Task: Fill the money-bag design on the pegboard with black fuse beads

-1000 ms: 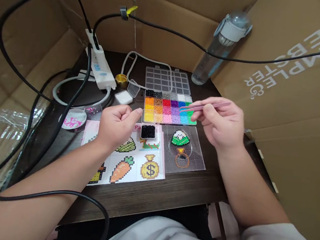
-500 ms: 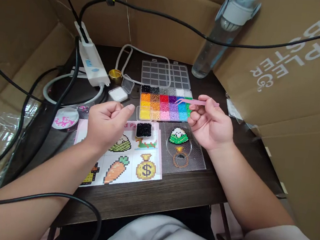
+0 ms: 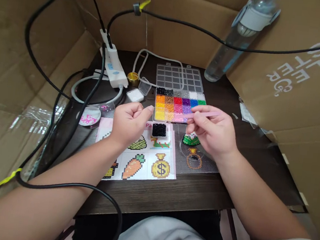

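Observation:
My right hand [image 3: 216,131] pinches a pair of pink tweezers [image 3: 206,115], its tips pointing left over the lower rows of a compartment box of coloured beads [image 3: 177,100]. My left hand [image 3: 130,122] is closed in a fist with the thumb along the top; what it holds, if anything, is hidden. Just right of its thumb is a small clear box of black beads [image 3: 159,130] on a printed pattern sheet [image 3: 145,174]. Below my right hand, a clear pegboard [image 3: 182,168] carries a green-and-white bead figure [image 3: 191,140], partly covered, and a brown-and-yellow bead outline [image 3: 194,160].
A power strip [image 3: 114,66] with black cables stands back left, one cable crossing my left forearm. A white bead box [image 3: 135,95], gold tin [image 3: 132,78] and dish of pink beads [image 3: 89,116] lie left. A water bottle [image 3: 228,50] leans against the cardboard wall [image 3: 279,110].
The view has swung left. My right hand has brought the tweezers left and nearer to me, now partly covering the green-and-white figure. My left fist has shifted slightly right.

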`<state>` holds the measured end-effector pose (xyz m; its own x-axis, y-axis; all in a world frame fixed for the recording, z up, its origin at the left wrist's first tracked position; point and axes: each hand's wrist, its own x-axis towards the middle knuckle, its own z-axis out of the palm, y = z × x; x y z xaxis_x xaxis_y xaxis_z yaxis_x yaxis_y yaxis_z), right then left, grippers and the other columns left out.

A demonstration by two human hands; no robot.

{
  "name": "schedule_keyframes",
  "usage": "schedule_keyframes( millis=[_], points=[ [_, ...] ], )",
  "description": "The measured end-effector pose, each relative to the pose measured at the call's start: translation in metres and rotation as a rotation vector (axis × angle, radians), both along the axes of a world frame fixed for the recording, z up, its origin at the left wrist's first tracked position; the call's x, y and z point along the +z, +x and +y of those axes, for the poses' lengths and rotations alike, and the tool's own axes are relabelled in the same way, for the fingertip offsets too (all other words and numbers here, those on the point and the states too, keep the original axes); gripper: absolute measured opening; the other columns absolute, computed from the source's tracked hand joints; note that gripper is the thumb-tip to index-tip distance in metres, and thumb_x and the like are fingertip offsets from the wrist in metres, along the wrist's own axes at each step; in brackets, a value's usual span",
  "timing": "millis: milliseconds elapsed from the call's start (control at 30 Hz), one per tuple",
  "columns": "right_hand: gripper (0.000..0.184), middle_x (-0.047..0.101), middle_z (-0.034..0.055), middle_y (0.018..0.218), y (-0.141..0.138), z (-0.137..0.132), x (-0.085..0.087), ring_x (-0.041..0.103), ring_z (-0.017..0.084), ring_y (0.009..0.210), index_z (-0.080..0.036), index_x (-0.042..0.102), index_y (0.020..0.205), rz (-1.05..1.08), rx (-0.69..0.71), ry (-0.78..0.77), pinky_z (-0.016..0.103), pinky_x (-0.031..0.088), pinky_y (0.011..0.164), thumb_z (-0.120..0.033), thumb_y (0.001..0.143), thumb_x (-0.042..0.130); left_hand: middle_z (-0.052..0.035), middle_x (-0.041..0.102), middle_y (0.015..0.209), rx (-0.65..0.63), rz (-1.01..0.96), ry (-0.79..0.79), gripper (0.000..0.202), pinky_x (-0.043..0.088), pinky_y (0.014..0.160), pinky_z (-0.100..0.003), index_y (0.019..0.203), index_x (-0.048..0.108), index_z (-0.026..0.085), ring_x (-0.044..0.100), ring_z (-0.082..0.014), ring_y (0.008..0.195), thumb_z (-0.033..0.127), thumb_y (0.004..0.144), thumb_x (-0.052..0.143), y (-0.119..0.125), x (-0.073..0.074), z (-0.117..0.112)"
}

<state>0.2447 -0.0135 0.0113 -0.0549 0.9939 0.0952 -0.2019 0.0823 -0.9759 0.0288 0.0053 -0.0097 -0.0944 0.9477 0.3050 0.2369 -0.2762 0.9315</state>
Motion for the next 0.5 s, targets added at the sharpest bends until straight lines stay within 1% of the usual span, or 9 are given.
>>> schedule_keyframes(
  millis=[100, 167, 233, 300, 500],
  points=[
    [0.009, 0.074, 0.0014, 0.073, -0.01, -0.006, -0.001, 0.069, 0.013, 0.059, -0.021, 0.075, 0.089, -0.237, 0.008, 0.106, 0.028, 0.058, 0.058, -0.025, 0.08, 0.076, 0.0061, 0.025, 0.049, -0.011, -0.01, -0.005, 0.051, 0.023, 0.048, -0.027, 0.051, 0.022, 0.02, 0.024, -0.0078, 0.049, 0.027, 0.077, 0.064, -0.001, -0.001, 0.0],
    [0.007, 0.075, 0.0033, 0.084, -0.015, -0.007, -0.002, 0.072, 0.015, 0.073, -0.022, 0.077, 0.086, -0.352, 0.04, 0.196, 0.029, 0.061, 0.067, -0.02, 0.08, 0.075, 0.0063, 0.024, 0.048, -0.007, 0.009, -0.001, 0.051, 0.023, 0.047, -0.026, 0.051, 0.021, 0.02, 0.024, -0.0076, 0.049, 0.027, 0.077, 0.064, -0.002, -0.001, 0.0],
    [0.008, 0.075, 0.0042, 0.092, -0.017, -0.007, -0.004, 0.072, 0.017, 0.086, -0.022, 0.078, 0.085, -0.415, 0.06, 0.27, 0.031, 0.061, 0.075, -0.018, 0.08, 0.073, 0.0064, 0.024, 0.048, -0.001, 0.028, 0.001, 0.051, 0.022, 0.047, -0.026, 0.052, 0.021, 0.02, 0.023, -0.0073, 0.049, 0.027, 0.078, 0.065, -0.003, 0.0, -0.001],
    [0.009, 0.075, 0.0042, 0.094, -0.019, -0.006, -0.007, 0.072, 0.017, 0.088, -0.022, 0.078, 0.084, -0.456, 0.055, 0.277, 0.031, 0.061, 0.079, -0.018, 0.081, 0.071, 0.0064, 0.024, 0.047, 0.0, 0.031, 0.0, 0.051, 0.022, 0.047, -0.025, 0.052, 0.021, 0.02, 0.023, -0.007, 0.048, 0.027, 0.078, 0.064, -0.002, 0.001, -0.002],
    [0.009, 0.078, 0.0028, 0.088, -0.021, -0.006, -0.013, 0.074, 0.017, 0.082, -0.023, 0.078, 0.083, -0.521, 0.039, 0.213, 0.031, 0.061, 0.078, -0.019, 0.081, 0.07, 0.0066, 0.025, 0.047, -0.023, -0.001, -0.015, 0.051, 0.023, 0.045, -0.023, 0.052, 0.02, 0.019, 0.026, -0.0055, 0.045, 0.025, 0.079, 0.064, 0.0, 0.002, -0.003]
  ],
)
